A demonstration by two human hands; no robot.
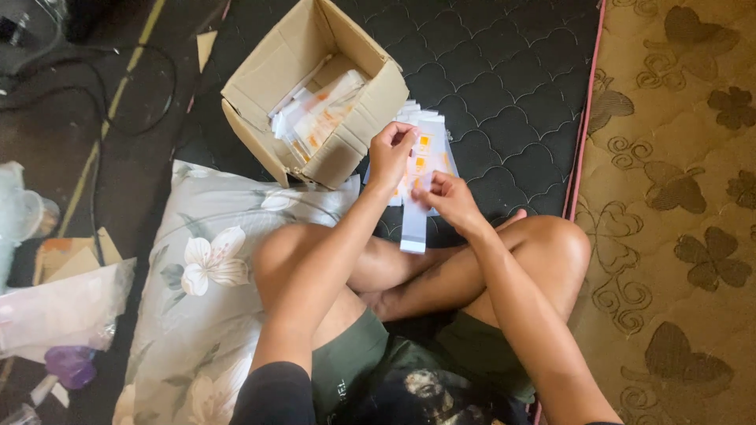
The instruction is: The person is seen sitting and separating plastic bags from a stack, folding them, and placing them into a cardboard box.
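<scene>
Left hand (pixel 391 153): raised over the crossed legs, fingers pinched shut on the top edge of a flat white carton strip (pixel 415 206) with orange squares.
Right hand (pixel 447 197): just beside the left, fingers closed on the same strip lower down, thumb on its face.
Carton strip: held upright between both hands; its grey lower end hangs free above the legs.
Stack of strips (pixel 431 130): more white and orange pieces fanned flat on the dark quilted mat (pixel 504 86), directly behind the hands and partly hidden by them.
Cardboard box (pixel 315 94): open, tilted, touching the left hand's side; loose white and orange packs lie inside.
Pillow (pixel 205 267): floral, under the left knee, its corner against the box.
Brown rug (pixel 677 197): to the right, past the mat's pink edge.
Left clutter: a clear plastic bag (pixel 63 307), a purple piece (pixel 69 364), cables (pixel 118 94) on the floor, well apart from the hands.
</scene>
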